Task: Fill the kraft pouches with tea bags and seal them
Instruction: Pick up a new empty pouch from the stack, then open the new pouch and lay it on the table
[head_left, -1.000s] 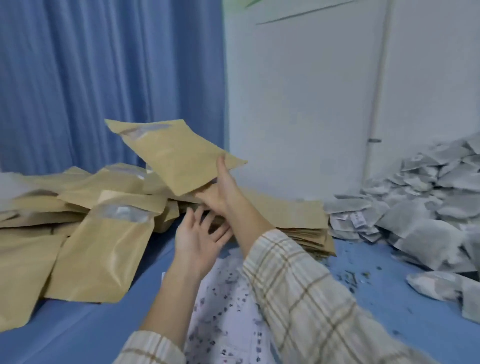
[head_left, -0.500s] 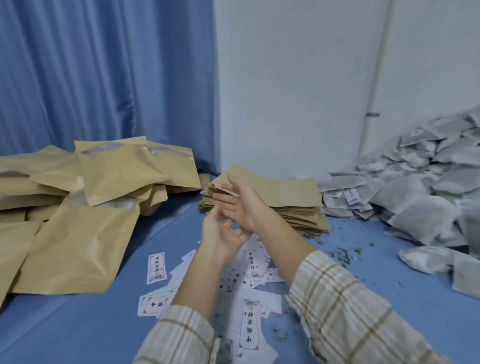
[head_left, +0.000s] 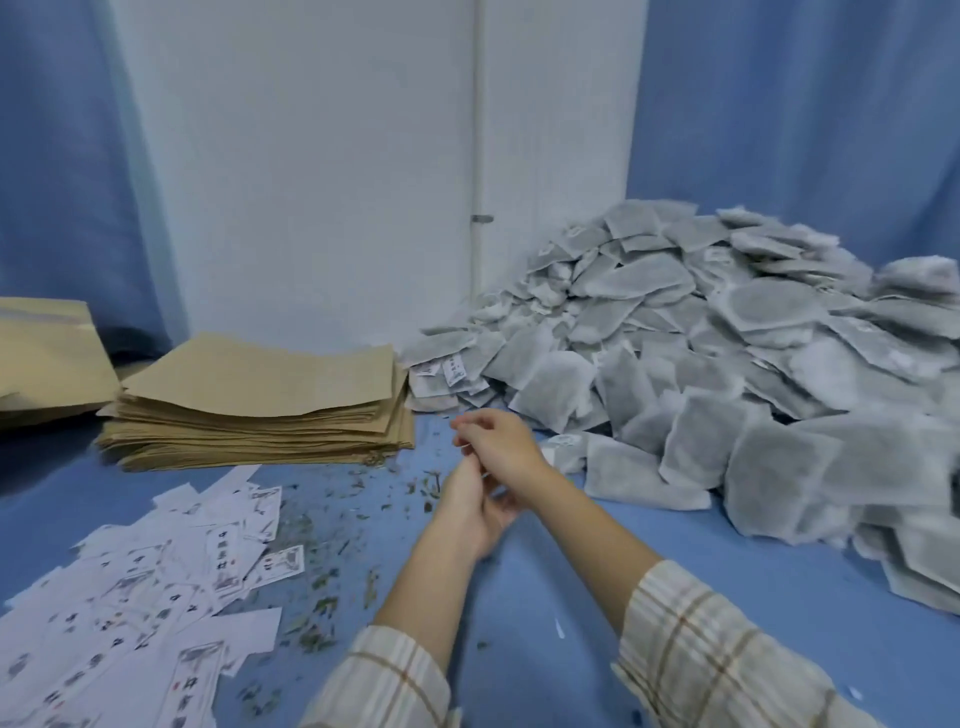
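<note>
A flat stack of empty kraft pouches (head_left: 260, 410) lies at the back left of the blue table (head_left: 545, 613). A big heap of grey tea bags (head_left: 727, 364) fills the right side. Part of another kraft pouch (head_left: 47, 358) shows at the far left edge. Both hands meet over the table's middle, between the stack and the heap. My right hand (head_left: 501, 441) lies across my left hand (head_left: 467, 512), its fingers loosely curled. I see nothing held in either hand.
Several white printed paper labels (head_left: 156, 582) are strewn over the near left of the table. Loose tea crumbs (head_left: 337, 525) are scattered between the labels and my hands. A white wall (head_left: 322, 182) and blue curtains (head_left: 805, 114) stand behind the table.
My right hand let go of a kraft pouch onto the left pile and came back to meet my left hand. The view has swung right, from the pouch pile to the tea bag heap.
</note>
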